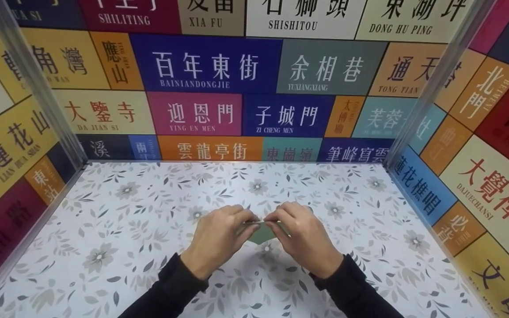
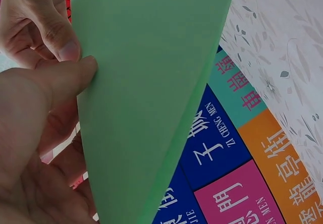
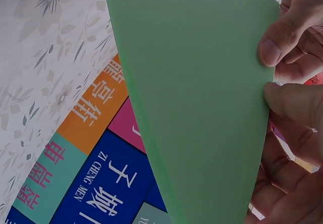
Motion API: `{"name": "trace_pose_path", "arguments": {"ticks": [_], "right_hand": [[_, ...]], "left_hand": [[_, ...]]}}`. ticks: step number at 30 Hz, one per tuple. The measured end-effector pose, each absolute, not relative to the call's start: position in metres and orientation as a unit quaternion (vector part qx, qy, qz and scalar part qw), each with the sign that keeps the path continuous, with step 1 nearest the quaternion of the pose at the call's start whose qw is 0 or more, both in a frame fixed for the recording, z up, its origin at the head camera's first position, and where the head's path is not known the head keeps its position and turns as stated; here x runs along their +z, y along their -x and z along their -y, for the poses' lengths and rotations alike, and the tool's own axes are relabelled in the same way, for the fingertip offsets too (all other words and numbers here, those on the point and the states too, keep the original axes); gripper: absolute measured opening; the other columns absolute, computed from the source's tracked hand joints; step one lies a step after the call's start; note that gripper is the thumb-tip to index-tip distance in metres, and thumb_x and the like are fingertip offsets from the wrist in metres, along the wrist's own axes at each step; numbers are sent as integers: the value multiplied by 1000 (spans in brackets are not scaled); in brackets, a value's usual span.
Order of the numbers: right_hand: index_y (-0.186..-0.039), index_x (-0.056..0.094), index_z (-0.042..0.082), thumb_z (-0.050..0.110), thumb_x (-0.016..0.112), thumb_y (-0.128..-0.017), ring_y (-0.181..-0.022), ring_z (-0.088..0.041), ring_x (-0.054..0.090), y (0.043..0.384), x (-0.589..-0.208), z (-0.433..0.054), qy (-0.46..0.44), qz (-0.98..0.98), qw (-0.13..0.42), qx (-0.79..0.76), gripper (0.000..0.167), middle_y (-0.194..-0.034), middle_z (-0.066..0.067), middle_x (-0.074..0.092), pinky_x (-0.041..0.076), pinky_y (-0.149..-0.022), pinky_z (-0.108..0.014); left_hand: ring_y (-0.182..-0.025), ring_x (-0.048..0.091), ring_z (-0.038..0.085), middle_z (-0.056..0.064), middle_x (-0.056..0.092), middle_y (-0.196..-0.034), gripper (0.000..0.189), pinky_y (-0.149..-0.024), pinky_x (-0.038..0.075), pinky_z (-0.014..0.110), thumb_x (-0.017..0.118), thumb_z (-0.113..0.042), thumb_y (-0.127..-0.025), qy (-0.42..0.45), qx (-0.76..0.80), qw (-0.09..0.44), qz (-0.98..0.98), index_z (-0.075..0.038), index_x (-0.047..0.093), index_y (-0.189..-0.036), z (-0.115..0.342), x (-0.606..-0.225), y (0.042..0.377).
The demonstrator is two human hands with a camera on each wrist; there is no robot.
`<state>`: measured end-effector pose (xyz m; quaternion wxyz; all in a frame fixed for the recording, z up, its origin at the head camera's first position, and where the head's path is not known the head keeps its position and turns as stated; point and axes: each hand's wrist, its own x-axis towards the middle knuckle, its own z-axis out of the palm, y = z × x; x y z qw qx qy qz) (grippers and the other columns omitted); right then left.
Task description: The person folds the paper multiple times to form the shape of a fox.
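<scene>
1. While walls [image 1: 206,66] bound the far and side edges of the surface [image 1: 148,287], moving room spreads left and right.
2. Over the surface's middle is green paper [image 1: 261,234], plain, its slanting edge showing two layers.
3. The left hand [image 1: 217,234] and right hand [image 1: 305,236] pinch the curved edge, fingers [image 1: 243,215] close together.

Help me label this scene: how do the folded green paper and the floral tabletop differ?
Look: the folded green paper is plain; the floral tabletop is white with grey flowers and leaves.
Size: the paper is far smaller than the tabletop.
Pose: the left hand and right hand hold the paper up, while the tabletop lies flat below.
</scene>
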<state>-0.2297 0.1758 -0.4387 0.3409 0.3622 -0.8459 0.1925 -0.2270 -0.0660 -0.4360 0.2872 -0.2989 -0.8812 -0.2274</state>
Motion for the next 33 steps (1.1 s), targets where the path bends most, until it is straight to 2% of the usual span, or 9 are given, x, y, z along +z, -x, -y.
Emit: {"name": "trace_pose_path", "arguments": {"ticks": [14,33], "right_hand": [[-109,80,17,9,95,-97,-89,-12,70,229,-437,-178,-362,844,344,197,20,-100,3,73,60,-77,-32],[-112,81,19,11,92,-100,-86,-13,68,227,-435,-178,-368,846,329,202,18,-100,0,74,58,-75,-31]], "left_hand": [[-80,78,12,-7,82,-91,9,-69,64,29,95,-25,-99,303,-240,290,876,-22,87,-102,61,-437,224],[-76,76,10,-9,81,-90,9,-66,62,28,95,-24,-99,312,-228,314,867,-22,86,-101,62,-437,223]]}}
